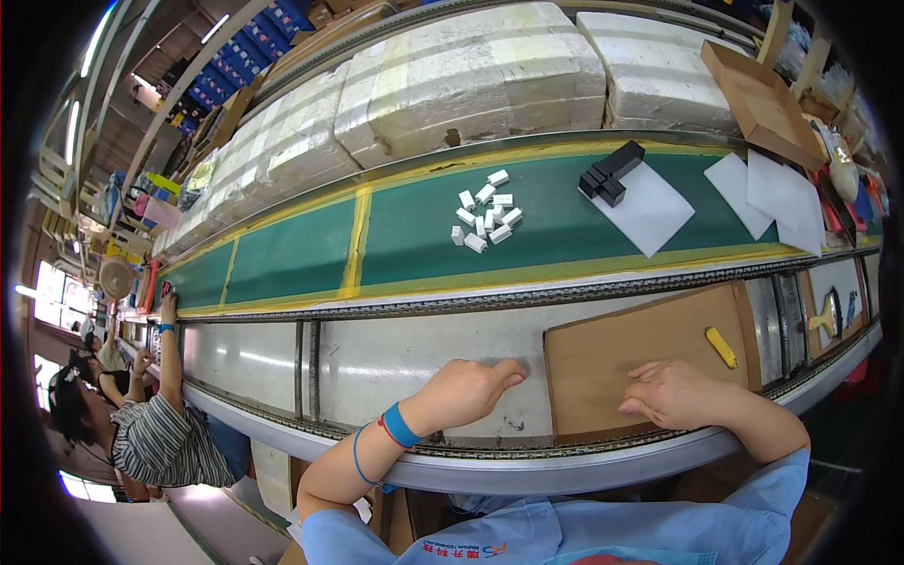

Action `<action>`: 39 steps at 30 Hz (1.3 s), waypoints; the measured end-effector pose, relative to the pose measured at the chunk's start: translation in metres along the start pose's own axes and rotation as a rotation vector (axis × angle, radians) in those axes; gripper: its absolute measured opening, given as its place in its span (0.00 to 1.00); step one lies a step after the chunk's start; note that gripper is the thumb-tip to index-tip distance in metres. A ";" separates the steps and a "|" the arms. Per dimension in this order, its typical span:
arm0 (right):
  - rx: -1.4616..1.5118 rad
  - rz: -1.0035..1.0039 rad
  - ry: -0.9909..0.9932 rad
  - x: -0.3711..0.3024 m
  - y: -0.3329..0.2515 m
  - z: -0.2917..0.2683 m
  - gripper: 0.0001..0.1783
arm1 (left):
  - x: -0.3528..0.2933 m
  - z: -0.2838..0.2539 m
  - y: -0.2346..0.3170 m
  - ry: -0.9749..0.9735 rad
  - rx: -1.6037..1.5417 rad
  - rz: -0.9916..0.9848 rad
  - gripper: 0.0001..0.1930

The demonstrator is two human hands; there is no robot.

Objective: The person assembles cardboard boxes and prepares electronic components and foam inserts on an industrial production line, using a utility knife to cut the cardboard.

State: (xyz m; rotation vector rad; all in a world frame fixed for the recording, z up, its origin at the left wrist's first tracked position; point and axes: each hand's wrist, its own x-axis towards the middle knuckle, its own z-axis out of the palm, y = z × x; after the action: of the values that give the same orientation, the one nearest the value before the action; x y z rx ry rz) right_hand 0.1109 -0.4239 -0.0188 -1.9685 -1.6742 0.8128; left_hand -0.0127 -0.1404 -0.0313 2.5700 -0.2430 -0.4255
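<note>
My left hand point(467, 390), a blue band on its wrist, is over the bare metal surface point(405, 353) left of a cardboard sheet. Its fingers are curled together, and what they hold, if anything, is hidden. Over the brown cardboard point(603, 353) is my right hand point(673, 394), loosely bent, with thumb and fingers apart and nothing visible between them. A yellow-handled cutter point(721, 347) lies on the cardboard, beyond and right of that hand. Across the chain rail, several small white blocks point(485, 222) lie loosely grouped on the green belt point(405, 245), away from both hands.
Black block-shaped parts point(612, 174) rest on a white foam sheet point(650, 212); more white sheets point(777, 198) lie to their right. White foam boxes point(471, 80) line the far side. An open cardboard tray point(763, 104) leans there. Another person point(165, 433) works at the left.
</note>
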 end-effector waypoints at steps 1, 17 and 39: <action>-0.001 0.022 0.048 0.001 0.001 0.002 0.05 | 0.001 0.001 -0.003 0.033 -0.004 0.021 0.08; -0.093 0.000 0.567 0.008 -0.009 -0.028 0.31 | 0.003 0.002 0.001 0.117 -0.065 0.225 0.06; 0.845 0.146 0.739 0.008 0.009 -0.020 0.44 | 0.001 -0.001 0.001 0.074 -0.025 0.188 0.06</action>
State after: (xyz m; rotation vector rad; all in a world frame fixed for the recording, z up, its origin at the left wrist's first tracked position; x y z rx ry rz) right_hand 0.1319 -0.4171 -0.0116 -1.4898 -0.6068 0.5788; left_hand -0.0116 -0.1411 -0.0308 2.5045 -0.4455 -0.2610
